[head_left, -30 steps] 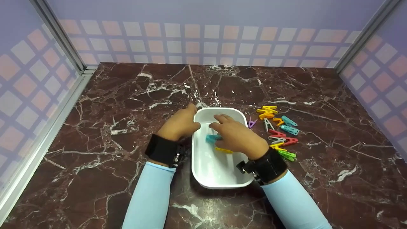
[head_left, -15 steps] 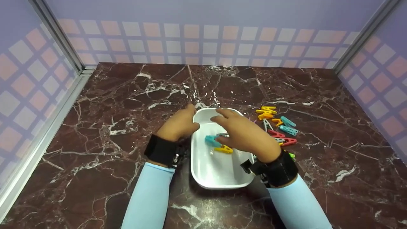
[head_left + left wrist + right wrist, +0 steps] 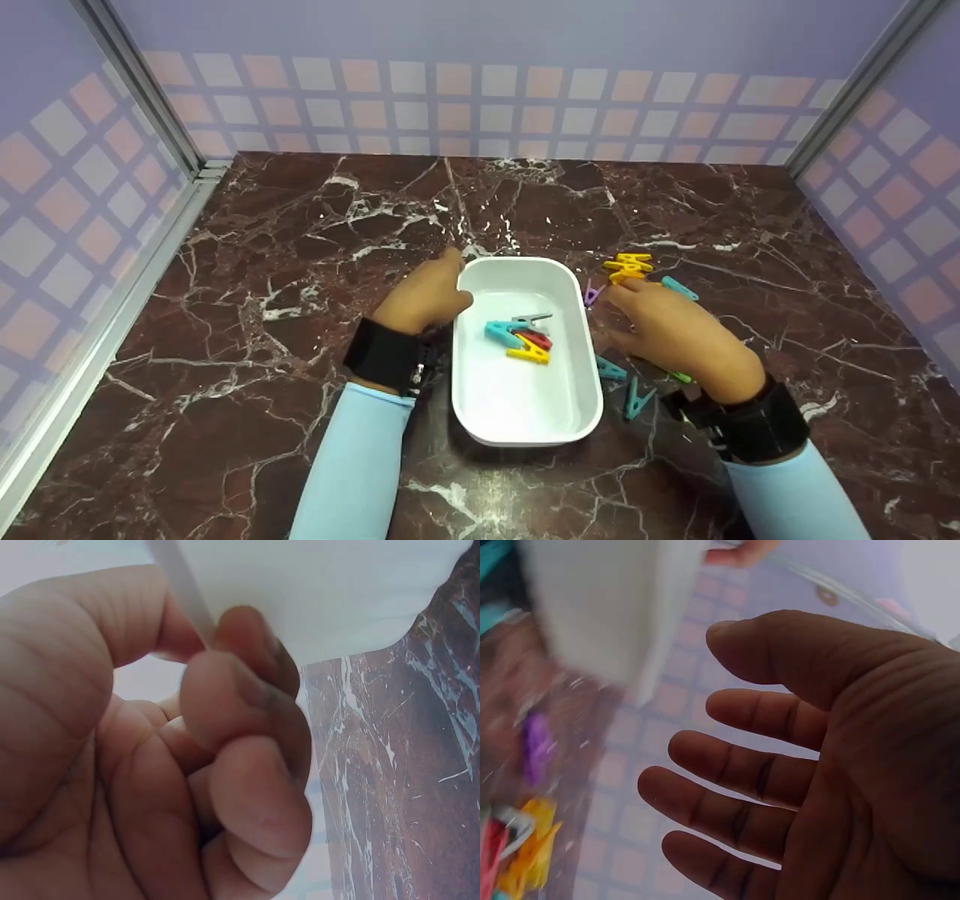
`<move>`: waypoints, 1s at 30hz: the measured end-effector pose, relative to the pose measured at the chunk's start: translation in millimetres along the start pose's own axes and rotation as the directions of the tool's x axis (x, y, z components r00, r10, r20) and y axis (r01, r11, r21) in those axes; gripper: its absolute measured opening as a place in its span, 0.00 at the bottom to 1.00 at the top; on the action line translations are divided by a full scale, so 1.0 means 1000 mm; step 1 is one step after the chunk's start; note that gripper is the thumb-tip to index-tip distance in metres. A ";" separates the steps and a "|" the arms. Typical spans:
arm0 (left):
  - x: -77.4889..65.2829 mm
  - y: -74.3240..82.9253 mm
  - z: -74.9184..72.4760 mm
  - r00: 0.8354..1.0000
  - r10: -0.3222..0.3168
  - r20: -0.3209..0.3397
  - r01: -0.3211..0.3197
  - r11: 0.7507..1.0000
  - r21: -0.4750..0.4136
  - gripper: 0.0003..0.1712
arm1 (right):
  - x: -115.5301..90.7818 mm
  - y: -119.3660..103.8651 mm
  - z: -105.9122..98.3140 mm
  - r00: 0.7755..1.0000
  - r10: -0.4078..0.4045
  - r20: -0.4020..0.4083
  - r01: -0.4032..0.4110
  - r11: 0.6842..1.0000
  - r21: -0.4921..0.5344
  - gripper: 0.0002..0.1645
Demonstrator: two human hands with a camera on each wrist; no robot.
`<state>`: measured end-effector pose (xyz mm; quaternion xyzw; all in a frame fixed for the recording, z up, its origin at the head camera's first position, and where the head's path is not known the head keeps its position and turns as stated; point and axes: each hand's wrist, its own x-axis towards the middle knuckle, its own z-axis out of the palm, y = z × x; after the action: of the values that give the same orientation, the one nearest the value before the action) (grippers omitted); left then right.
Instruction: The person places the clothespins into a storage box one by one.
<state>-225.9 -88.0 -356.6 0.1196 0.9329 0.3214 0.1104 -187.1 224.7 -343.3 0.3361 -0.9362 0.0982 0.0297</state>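
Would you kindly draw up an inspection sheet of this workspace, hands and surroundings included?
Surface: dark marbled tabletop, white-veined.
Job's things: white tray holds teal, grey, red and yellow clothespins; loose clothespins lie to its right.
Clutter: nothing seen.
Left hand: pinches the white tray's edge.
Right hand: outstretched over the loose clothespins, holding nothing.
Cables: nothing seen.
Surroundings: lilac panels with pink and white squares, behind and at both sides.

Bright head view.
Glare lies on the tabletop [image 3: 491, 499]; in the right wrist view, the right hand [image 3: 847, 765] is dark, the purple clip [image 3: 536, 748] blurred.
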 end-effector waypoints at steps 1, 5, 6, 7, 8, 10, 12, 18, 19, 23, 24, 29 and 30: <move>0.000 0.000 0.000 1.000 0.000 0.000 0.000 1.000 -0.001 0.28 | -0.003 0.003 0.004 1.000 0.009 0.014 -0.009 1.000 -0.018 0.17; 0.001 0.002 0.001 1.000 0.011 0.005 -0.011 1.000 -0.005 0.28 | -0.012 0.010 0.024 0.996 0.011 0.087 -0.006 0.998 -0.057 0.12; 0.001 0.002 0.002 1.000 0.013 0.005 -0.013 1.000 -0.004 0.28 | -0.013 0.011 0.029 0.994 0.008 0.106 -0.002 0.998 -0.060 0.12; 0.001 0.002 0.003 1.000 0.014 0.004 -0.014 1.000 -0.002 0.28 | -0.013 0.010 0.033 0.992 0.008 0.128 0.000 0.998 -0.060 0.12; 0.002 0.002 0.003 1.000 0.015 0.000 -0.015 1.000 0.001 0.28 | -0.013 0.010 0.037 0.990 0.000 0.144 0.009 0.998 -0.058 0.13; 0.002 0.001 0.003 1.000 0.011 -0.008 -0.011 1.000 0.002 0.27 | -0.010 0.007 0.044 0.985 0.001 0.170 0.010 0.998 -0.060 0.17; 0.003 0.000 0.003 1.000 -0.001 -0.013 0.001 1.000 0.004 0.26 | -0.007 0.005 0.050 0.982 0.004 0.187 0.008 0.998 -0.063 0.24; 0.002 -0.001 0.001 1.000 -0.015 -0.019 0.015 1.000 -0.003 0.25 | 0.000 0.001 0.057 0.986 -0.016 0.166 0.028 0.997 -0.067 0.25; 0.002 -0.001 0.001 1.000 -0.013 -0.019 0.013 1.000 -0.002 0.25 | 0.000 0.001 0.058 0.987 -0.027 0.156 0.037 0.997 -0.064 0.23; 0.002 0.000 0.000 1.000 -0.008 -0.013 0.008 1.000 0.011 0.26 | 0.000 0.004 0.058 0.990 -0.046 0.137 0.053 0.997 -0.050 0.19; 0.002 0.000 0.000 1.000 -0.007 -0.011 0.007 1.000 0.016 0.26 | 0.000 0.005 0.058 0.990 -0.043 0.135 0.049 0.998 -0.047 0.20; 0.001 0.001 0.000 1.000 -0.003 -0.005 0.003 1.000 0.016 0.25 | 0.000 0.005 0.057 0.992 -0.004 0.127 0.012 0.998 -0.055 0.21; 0.001 0.001 0.000 1.000 -0.005 -0.003 0.005 1.000 0.013 0.25 | 0.000 0.005 0.057 0.992 0.000 0.127 0.008 0.998 -0.058 0.21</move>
<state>-226.1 -86.9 -356.5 0.1175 0.9353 0.3154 0.1089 -189.3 216.7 -400.1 0.3425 -0.9380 0.0492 -0.0198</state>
